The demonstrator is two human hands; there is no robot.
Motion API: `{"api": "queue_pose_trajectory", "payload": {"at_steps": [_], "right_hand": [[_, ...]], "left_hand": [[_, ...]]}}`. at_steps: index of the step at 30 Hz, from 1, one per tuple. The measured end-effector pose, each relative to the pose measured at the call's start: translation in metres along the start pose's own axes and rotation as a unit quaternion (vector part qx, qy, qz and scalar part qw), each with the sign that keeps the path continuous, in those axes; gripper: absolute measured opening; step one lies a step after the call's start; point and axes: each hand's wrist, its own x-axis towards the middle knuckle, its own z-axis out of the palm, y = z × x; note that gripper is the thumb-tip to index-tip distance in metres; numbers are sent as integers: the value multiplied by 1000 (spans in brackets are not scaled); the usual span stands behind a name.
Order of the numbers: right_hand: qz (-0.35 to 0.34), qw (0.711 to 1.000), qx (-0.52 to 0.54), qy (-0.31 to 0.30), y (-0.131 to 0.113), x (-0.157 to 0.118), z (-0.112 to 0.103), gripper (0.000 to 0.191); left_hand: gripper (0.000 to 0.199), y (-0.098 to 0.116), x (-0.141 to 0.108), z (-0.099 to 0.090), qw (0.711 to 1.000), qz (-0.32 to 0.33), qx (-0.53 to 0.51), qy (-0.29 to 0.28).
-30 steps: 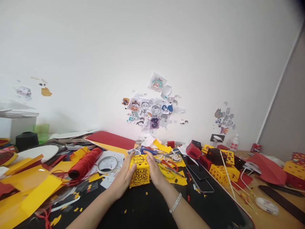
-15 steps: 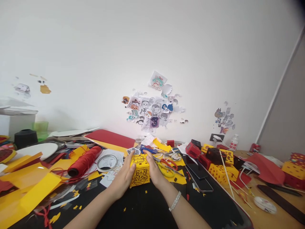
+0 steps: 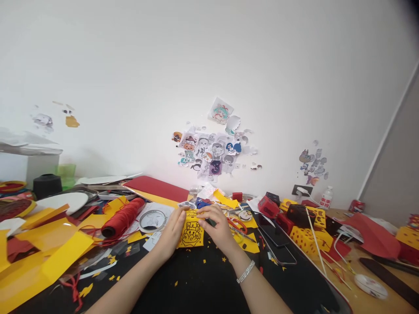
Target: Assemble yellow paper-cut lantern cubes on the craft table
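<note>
A yellow paper box with black line drawings on its faces stands on the black mat in front of me. My left hand is closed along its left side, with the fingers pressed to the upper edge. My right hand curls over the upper right corner, fingertips on the top face. A small dark patch shows under the right palm; I cannot make out what it is. Scissors with orange handles lie just right of the right hand, and a roll of clear tape lies left of the left hand.
Yellow paper sheets and a spool of red cord crowd the left. Two phones lie on the right, near yellow and red paper boxes and a computer mouse. Paper scraps dot the mat.
My right hand has moved from the box's right side up onto its top corner, with the fingers curled in. The box has turned slightly, its front drawing facing me more. The view has shifted a little left.
</note>
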Motion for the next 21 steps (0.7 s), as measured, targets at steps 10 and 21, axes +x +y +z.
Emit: {"api": "queue_pose_trajectory", "payload": {"at_steps": [10, 21], "right_hand": [[41, 999, 30, -3, -6, 1, 2, 12], [40, 999, 26, -6, -2, 0, 4, 13]], "left_hand": [[45, 0, 1, 0, 1000, -2, 25, -16], [50, 0, 1, 0, 998, -25, 40, -31]]}}
